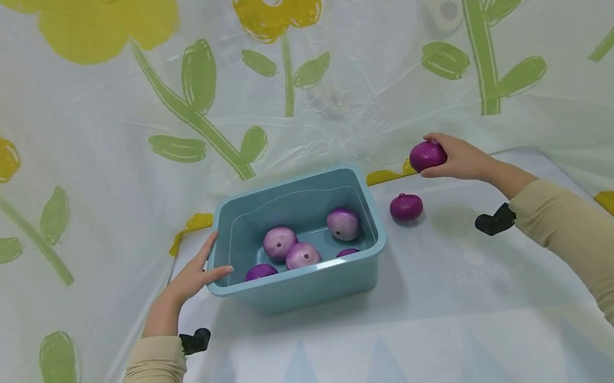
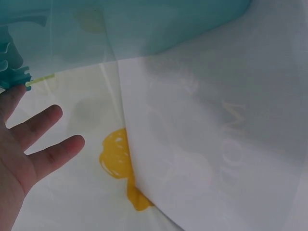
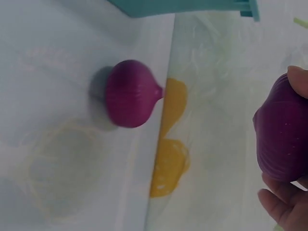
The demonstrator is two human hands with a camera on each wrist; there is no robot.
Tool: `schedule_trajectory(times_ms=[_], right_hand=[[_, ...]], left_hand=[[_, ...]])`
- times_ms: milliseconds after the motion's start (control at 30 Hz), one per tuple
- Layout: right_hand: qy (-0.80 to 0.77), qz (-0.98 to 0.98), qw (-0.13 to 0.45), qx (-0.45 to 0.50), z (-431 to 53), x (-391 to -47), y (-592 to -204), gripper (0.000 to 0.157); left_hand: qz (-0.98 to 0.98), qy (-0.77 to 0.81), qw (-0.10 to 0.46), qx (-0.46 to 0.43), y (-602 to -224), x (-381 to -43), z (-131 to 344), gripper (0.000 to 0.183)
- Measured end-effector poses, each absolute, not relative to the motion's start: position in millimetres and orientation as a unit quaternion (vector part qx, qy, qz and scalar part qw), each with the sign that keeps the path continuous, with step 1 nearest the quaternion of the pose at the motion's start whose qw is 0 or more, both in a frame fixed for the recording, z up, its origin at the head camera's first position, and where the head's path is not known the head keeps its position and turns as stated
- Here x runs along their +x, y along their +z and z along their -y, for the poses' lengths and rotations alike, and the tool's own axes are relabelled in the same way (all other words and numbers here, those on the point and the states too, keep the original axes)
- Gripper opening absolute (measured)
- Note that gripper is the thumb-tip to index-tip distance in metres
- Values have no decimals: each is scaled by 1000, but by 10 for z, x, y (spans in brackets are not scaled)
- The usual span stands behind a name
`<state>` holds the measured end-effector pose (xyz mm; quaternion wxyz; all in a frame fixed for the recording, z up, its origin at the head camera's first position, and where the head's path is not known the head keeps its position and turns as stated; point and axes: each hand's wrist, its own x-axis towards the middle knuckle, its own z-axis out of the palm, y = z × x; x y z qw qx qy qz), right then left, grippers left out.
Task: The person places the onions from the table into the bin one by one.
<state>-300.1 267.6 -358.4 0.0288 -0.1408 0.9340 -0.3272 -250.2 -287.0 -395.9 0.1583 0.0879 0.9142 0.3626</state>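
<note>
At the left end of a blue-green plastic bin, my left hand holds the rim, its thumb over the edge. Other fingers spread outside the bin in the left wrist view. My right hand grips a purple onion in the air, right of the bin near the table's back edge. Below it another purple onion lies on the table, also visible as a whole onion in the right wrist view. Inside the bin are several onions, including a paler one; the front wall partly hides some.
The white table has pale blue triangles along its near part. Behind and beside it hangs a whitish sheet printed with yellow flowers and green leaves. A dark band sits at the right wrist.
</note>
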Motion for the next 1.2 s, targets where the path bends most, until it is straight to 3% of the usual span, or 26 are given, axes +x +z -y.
schedule_trajectory(times_ms=[333, 600, 1200], right_hand=[[-305, -936, 28, -174, -2260, -3097, -3309, 79], [-306, -929, 59, -201, -1874, -3142, -3218, 83], [-303, -912, 79, -263, -1118, -3093, -3269, 84]], left_hand=[[-915, 359, 159, 90, -3960, -2505, 2870, 93], [-913, 363, 157, 98, -3936, -2476, 2858, 93], [-910, 371, 156, 101, -3945, -2483, 2871, 92]])
